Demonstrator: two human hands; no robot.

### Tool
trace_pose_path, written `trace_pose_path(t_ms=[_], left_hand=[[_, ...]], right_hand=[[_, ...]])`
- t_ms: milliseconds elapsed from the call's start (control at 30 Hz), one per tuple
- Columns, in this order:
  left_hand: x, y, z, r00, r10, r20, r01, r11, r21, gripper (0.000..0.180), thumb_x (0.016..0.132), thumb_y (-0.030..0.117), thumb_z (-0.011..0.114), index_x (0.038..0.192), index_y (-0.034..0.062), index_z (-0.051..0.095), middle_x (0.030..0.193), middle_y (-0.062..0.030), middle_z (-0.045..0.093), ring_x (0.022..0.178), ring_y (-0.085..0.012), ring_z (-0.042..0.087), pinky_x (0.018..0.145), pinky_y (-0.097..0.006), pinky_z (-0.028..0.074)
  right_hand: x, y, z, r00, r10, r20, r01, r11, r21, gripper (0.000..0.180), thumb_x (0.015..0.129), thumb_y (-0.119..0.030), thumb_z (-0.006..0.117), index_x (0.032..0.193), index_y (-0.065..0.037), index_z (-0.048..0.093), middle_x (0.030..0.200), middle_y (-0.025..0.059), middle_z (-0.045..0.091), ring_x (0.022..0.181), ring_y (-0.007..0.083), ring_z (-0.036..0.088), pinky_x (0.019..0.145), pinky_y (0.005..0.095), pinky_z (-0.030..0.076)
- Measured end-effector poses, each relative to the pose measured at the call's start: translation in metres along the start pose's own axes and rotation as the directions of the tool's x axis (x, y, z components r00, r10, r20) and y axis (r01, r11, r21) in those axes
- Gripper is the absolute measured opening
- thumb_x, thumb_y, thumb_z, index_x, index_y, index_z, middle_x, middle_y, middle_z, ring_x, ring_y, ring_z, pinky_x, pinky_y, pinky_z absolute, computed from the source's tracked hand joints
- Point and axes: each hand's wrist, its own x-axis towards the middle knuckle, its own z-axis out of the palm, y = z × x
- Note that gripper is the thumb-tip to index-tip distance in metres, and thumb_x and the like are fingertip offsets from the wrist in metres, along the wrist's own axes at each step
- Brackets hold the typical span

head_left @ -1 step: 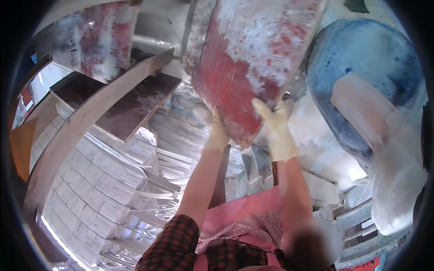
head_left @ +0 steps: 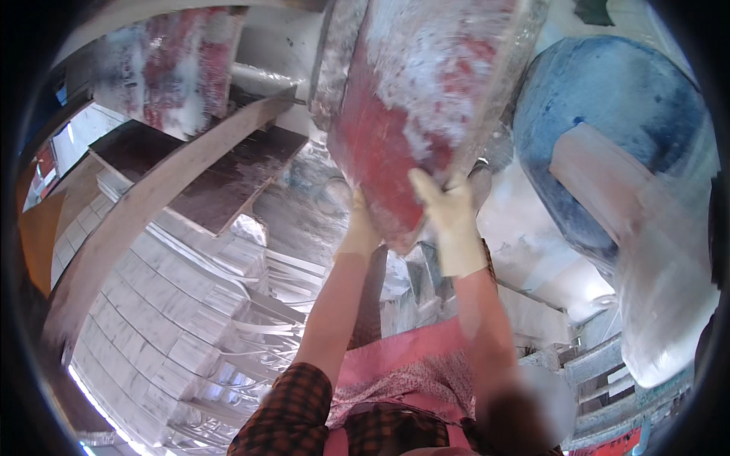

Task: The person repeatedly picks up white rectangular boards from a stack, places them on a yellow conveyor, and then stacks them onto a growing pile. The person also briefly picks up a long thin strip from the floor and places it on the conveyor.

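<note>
A red board (head_left: 380,152) smeared with white residue slopes away from me at the top middle, its near corner toward me. My left hand (head_left: 360,228), in a pale glove, grips the board's lower left edge; its fingers are hidden beneath. My right hand (head_left: 450,220), in a cream glove, holds the lower right edge with the thumb on top and its other fingers partly hidden. The board lies between a crusted grey left rail (head_left: 332,72) and a similar right rail (head_left: 506,83).
To the right stands a blue drum (head_left: 608,83) with a pale board (head_left: 601,178) leaning on it beside a whitish sack (head_left: 658,319). A wooden beam (head_left: 144,197) crosses the left, near a dark board (head_left: 220,178) and stacked pale strips (head_left: 144,319). Slatted pallets (head_left: 601,410) are lower right.
The board's right side has shifted left, showing more of the right rail. My right hand has moved slightly left with it; both hands keep their hold.
</note>
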Motion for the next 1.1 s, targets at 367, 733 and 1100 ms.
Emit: trace_pose_path(t_ms=[367, 733, 1100], left_hand=[[-0.102, 0.118, -0.118, 0.795, 0.602, 0.073, -0.597, 0.757, 0.264, 0.045, 0.107, 0.036, 0.053, 0.137, 0.0029, 0.057, 0.130, -0.0134, 0.063, 0.119, -0.0266, 0.060, 0.102, -0.040, 0.048], [-0.155, 0.153, -0.012, 0.648, 0.729, 0.221, 0.081, -0.354, 0.932, 0.054, 0.092, 0.048, 0.065, 0.121, 0.0024, 0.064, 0.111, -0.0262, 0.071, 0.105, -0.0431, 0.069, 0.090, -0.051, 0.053], [-0.165, 0.094, 0.012, 0.641, 0.741, 0.203, -0.004, -0.261, 0.965, 0.036, 0.094, 0.033, 0.067, 0.114, 0.0036, 0.066, 0.107, -0.0247, 0.072, 0.105, -0.0419, 0.068, 0.090, -0.051, 0.053]], right_hand=[[-0.052, -0.090, 0.181, 0.944, -0.054, 0.325, 0.279, 0.655, -0.702, 0.063, 0.096, -0.049, 0.061, 0.128, 0.006, 0.056, 0.102, 0.0301, 0.071, 0.098, 0.0469, 0.069, 0.088, 0.0511, 0.054], [-0.117, -0.131, 0.105, 0.811, -0.426, 0.400, 0.556, 0.776, -0.300, 0.046, 0.103, -0.026, 0.056, 0.138, 0.002, 0.055, 0.127, 0.0241, 0.068, 0.121, 0.0387, 0.064, 0.102, 0.0398, 0.052], [-0.262, -0.241, -0.136, 0.911, -0.198, 0.361, 0.366, 0.790, -0.492, 0.037, 0.103, -0.021, 0.059, 0.135, -0.002, 0.062, 0.133, 0.0166, 0.068, 0.119, 0.0261, 0.067, 0.099, 0.0346, 0.052]])
